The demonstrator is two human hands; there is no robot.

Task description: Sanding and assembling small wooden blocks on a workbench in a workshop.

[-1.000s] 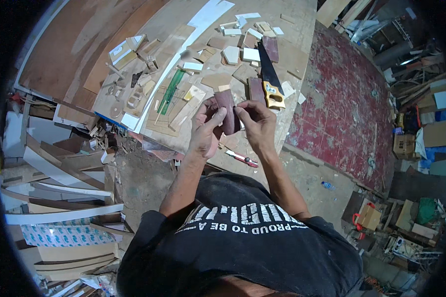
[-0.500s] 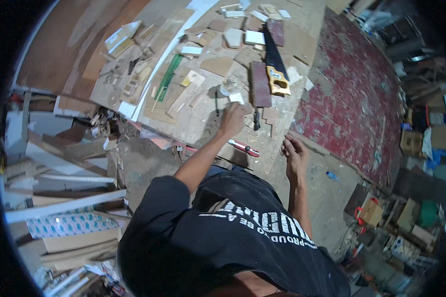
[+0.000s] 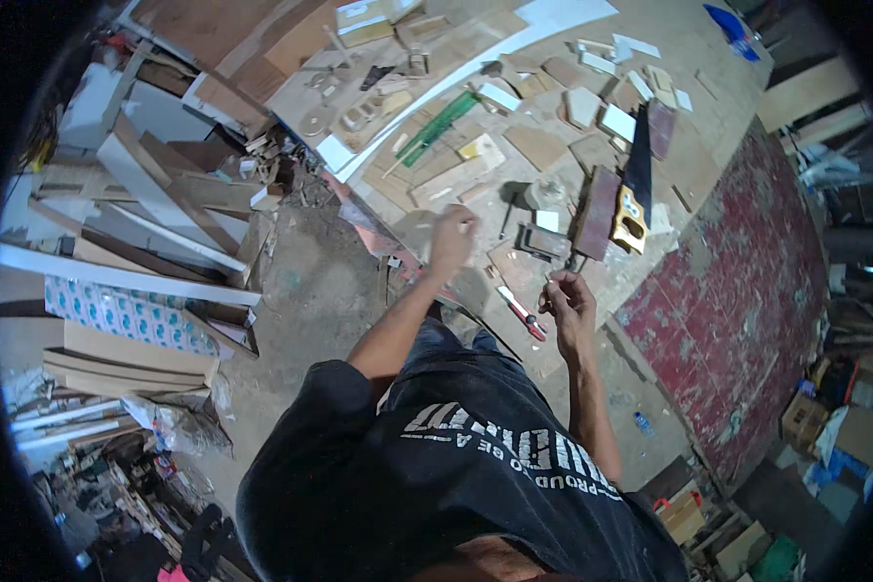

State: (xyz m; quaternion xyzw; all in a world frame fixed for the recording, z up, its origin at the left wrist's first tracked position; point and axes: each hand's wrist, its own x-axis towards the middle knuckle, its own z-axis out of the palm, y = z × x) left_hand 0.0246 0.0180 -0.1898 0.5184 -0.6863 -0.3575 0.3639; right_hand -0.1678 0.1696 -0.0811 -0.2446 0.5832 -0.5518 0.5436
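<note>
My left hand (image 3: pixel 452 242) is over the near left part of the workbench (image 3: pixel 398 199), its fingers curled and smeared by motion. Whether anything is in it cannot be made out. My right hand (image 3: pixel 570 303) is at the near edge, thumb and fingertips pinched together beside a small dark tool (image 3: pixel 574 262); what they pinch is hidden. Between the hands lie a red-handled utility knife (image 3: pixel 524 314) and a dark rectangular piece (image 3: pixel 543 242). A small white block (image 3: pixel 547 220), a dark red block (image 3: pixel 597 213) and a handsaw (image 3: pixel 632 209) lie beyond.
Wood offcuts (image 3: pixel 536 147) and a green strip (image 3: pixel 438 131) lie across the bench. A worn red board (image 3: pixel 737 310) adjoins on the right. Stacked boards (image 3: pixel 145 339) fill the left floor. A blue object (image 3: pixel 730 31) is at the far right corner.
My left hand has drawn back left, away from the small white block. My right hand has come up to the bench edge, near the small dark tool. The view has turned.
</note>
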